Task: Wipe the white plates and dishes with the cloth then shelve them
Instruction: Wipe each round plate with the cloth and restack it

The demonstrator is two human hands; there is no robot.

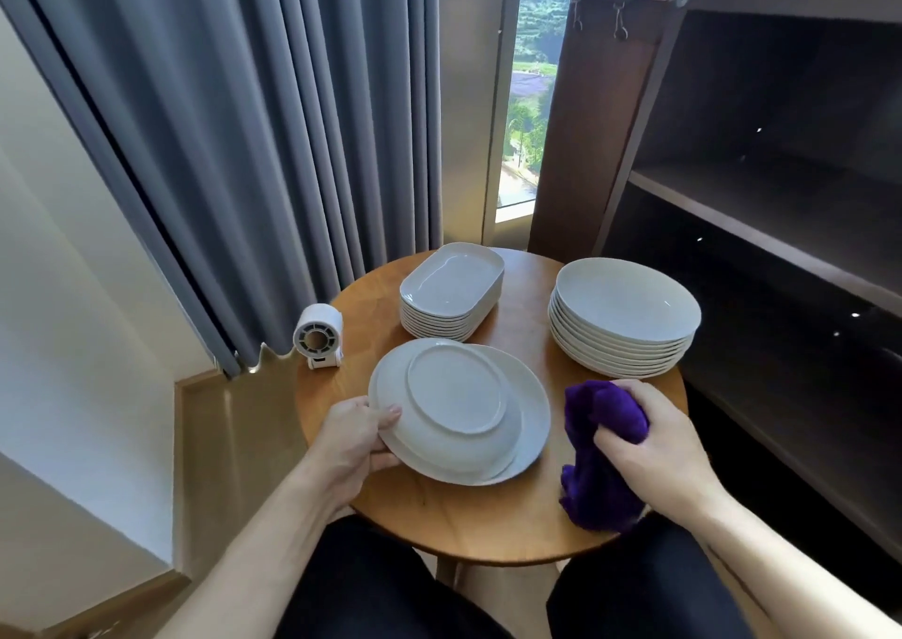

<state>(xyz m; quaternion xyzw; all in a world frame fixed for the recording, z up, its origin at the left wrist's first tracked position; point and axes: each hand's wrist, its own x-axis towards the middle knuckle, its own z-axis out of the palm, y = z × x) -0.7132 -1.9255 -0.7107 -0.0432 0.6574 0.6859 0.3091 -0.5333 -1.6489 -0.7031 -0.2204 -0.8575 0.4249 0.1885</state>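
Wiping step | left grip point(358, 436) pinches rim of upturned plate point(454, 401), askew over a second plate point(534, 419), worktop point(488, 516) front | purple cloth point(600, 448) bunched in right grip point(656, 448), just beside | I'd brace the rim, sweep the base in circles, then load the dark shelves point(781, 209).

My one wide-angle head camera looks forward and steeply down from close above the near edge of the round wooden table point(493, 516), its frame taking in the grey curtains point(244, 126) behind and left of that table and the dark shelf unit point(781, 199) just right of it.
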